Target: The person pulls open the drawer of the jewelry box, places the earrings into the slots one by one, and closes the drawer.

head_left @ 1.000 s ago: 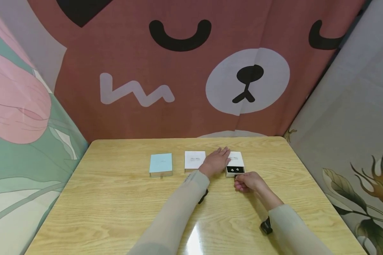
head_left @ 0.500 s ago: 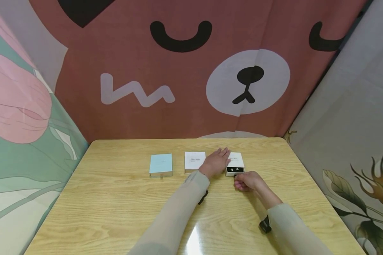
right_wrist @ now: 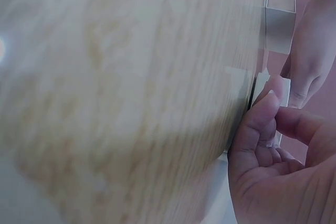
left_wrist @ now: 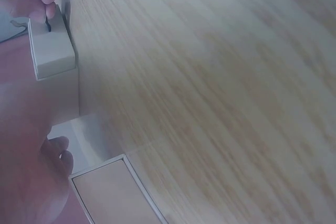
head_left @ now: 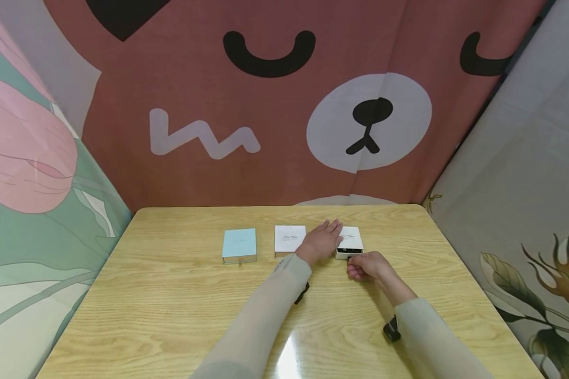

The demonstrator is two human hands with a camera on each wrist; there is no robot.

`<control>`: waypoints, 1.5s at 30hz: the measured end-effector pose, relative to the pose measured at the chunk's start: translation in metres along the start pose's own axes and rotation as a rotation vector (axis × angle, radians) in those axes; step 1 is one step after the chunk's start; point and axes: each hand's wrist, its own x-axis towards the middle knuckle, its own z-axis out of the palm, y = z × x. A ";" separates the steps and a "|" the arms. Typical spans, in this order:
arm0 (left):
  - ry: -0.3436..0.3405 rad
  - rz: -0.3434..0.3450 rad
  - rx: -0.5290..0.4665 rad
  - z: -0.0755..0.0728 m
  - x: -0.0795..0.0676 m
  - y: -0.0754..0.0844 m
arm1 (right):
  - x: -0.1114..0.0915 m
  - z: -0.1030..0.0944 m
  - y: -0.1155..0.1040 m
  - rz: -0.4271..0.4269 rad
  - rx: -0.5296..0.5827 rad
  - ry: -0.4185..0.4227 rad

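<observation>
A white drawer-style jewelry box (head_left: 352, 239) with dark lettering sits toward the back right of the table. Its drawer (head_left: 343, 255) sticks out a little at the front, showing a strip of black lining with small bright bits. My left hand (head_left: 320, 242) lies against the box's left side, fingers straight and their tips on the lid. At the drawer front, thumb and forefinger of my right hand (head_left: 371, 266) pinch the thin black pull tab (left_wrist: 48, 25). From the right wrist, my right hand's curled fingers cover most of the drawer front.
A second white box (head_left: 289, 238) stands just left of my left hand, partly behind it. Farther left is a light blue box (head_left: 239, 243) with a small tab. All rest on the wooden table (head_left: 170, 295), before a bear-print curtain (head_left: 194, 173).
The drawer has slid farther into the white box, hiding most of the black lining and the two earrings. My right hand moved slightly forward with it; my left hand stayed put.
</observation>
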 end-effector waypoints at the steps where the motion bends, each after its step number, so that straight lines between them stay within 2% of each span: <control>1: 0.000 -0.001 -0.001 0.000 0.000 0.000 | 0.000 0.000 0.000 0.000 -0.001 0.003; 18: -0.005 0.000 -0.023 -0.001 -0.002 0.001 | 0.005 0.001 -0.001 -0.005 0.014 0.010; 39: 0.009 0.013 0.003 -0.001 -0.001 0.001 | 0.013 0.000 -0.005 0.004 0.002 0.016; 45: 0.002 0.002 -0.012 -0.003 -0.003 0.002 | 0.014 0.001 -0.006 0.011 0.028 0.016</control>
